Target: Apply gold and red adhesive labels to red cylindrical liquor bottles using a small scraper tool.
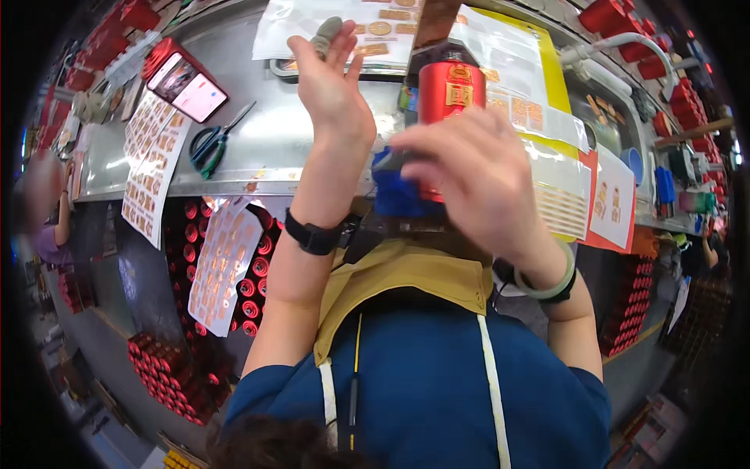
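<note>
My left hand (336,98) is raised over the metal bench, palm up and fingers apart. A grey cover (326,36) sits at one of its fingers, and the palm holds nothing. A red bottle (451,87) with gold characters on its front stands at the middle of the bench. Just in front of the bottle is my right hand (473,168), bent and blurred by motion. Something dark grey shows by its fingertips, too smeared to name. Below those fingertips lies a bundle of blue cloth (397,187). Whether the right hand touches the bottle is hidden.
Scissors (219,141) and a phone (187,87) propped on a red item are to the left. Gold sticker sheets (152,168) hang over the bench edge. More sheets and a yellow folder (551,62) lie right. Red bottles (168,375) are stacked below.
</note>
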{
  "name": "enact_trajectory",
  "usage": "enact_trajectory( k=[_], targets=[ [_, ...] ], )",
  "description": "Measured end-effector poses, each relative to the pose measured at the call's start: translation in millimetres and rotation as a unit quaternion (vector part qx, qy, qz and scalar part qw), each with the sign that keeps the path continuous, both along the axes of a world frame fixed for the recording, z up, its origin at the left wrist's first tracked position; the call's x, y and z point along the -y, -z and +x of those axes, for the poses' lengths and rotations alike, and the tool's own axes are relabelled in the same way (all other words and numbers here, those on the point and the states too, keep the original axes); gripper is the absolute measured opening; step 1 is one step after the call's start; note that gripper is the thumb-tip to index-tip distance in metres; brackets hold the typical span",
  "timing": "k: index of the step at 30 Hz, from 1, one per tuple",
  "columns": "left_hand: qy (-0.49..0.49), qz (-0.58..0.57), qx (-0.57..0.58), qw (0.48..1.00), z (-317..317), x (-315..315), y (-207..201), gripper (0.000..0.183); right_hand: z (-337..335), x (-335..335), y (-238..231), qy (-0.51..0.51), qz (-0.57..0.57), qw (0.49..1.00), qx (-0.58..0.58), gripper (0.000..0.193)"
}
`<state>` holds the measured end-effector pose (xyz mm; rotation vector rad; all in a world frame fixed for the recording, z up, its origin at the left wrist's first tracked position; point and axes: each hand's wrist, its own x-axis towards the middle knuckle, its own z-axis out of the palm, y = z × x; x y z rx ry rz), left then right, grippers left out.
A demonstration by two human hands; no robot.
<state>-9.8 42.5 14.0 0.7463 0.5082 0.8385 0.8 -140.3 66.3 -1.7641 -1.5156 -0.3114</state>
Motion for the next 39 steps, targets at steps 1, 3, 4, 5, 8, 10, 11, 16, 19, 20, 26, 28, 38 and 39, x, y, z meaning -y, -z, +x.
enact_trajectory(
  k=[1,3,4,5,8,10,11,16,19,20,26,28,38,39],
  targets=[
    [-0.007,0.01,-0.002,1.0,-2.4,-0.3,3.3,0.065,11.7,0.2,-4.3,0.024,-0.019,1.0,-0.003,0.024],
    [0.004,0.016,-0.016,1.0,-3.4,5.0,1.8,0.065,41.9,-1.0,8.3,0.022,-0.062,0.997,0.032,0.021],
    [0.013,0.017,-0.012,1.0,-3.6,7.3,0.8,0.065,57.5,-4.8,16.5,0.052,-0.05,0.996,0.052,0.02],
    [0.024,0.017,-0.017,0.999,-3.8,10.0,-0.1,0.065,74.1,-8.4,20.0,0.083,-0.038,0.993,0.073,0.02],
    [0.044,0.019,-0.019,0.999,-11.4,9.8,5.4,0.065,112.1,-6.3,9.4,0.094,0.04,0.974,0.202,0.013],
    [0.064,0.015,-0.016,0.998,-18.6,4.8,10.4,0.065,111.8,7.0,28.2,0.041,0.032,0.982,0.184,0.014],
    [0.067,0.016,-0.014,0.997,-22.5,2.5,12.3,0.065,100.3,19.3,46.9,0.017,0.016,0.988,0.156,0.015],
    [0.085,0.005,-0.031,0.996,-29.9,2.4,26.1,0.064,60.1,53.2,46.7,-0.096,0.001,0.995,0.008,0.021],
    [0.114,0.002,-0.033,0.993,-30.5,15.6,25.7,0.065,100.9,28.8,43.9,0.097,0.055,0.992,0.06,0.019],
    [0.127,0.005,-0.031,0.991,-32.4,19.7,24.4,0.066,115.6,22.9,32.7,0.128,0.035,0.98,0.148,0.018],
    [0.121,0.056,-0.054,0.99,-46.1,22.1,29.6,0.069,77.7,13.1,37.2,-0.046,0.001,0.974,0.223,0.019],
    [0.117,0.066,-0.062,0.989,-48.0,21.6,32.1,0.069,60.0,10.5,26.6,-0.052,-0.053,0.979,0.19,0.016],
    [0.205,0.398,-0.084,0.89,-87.0,52.6,61.1,0.083,161.5,58.7,-11.0,0.176,0.134,0.973,-0.063,0.02],
    [0.204,0.499,-0.112,0.835,-92.8,56.5,59.2,0.103,160.9,76.2,0.5,0.18,0.13,0.973,-0.062,0.02]
  ],
)
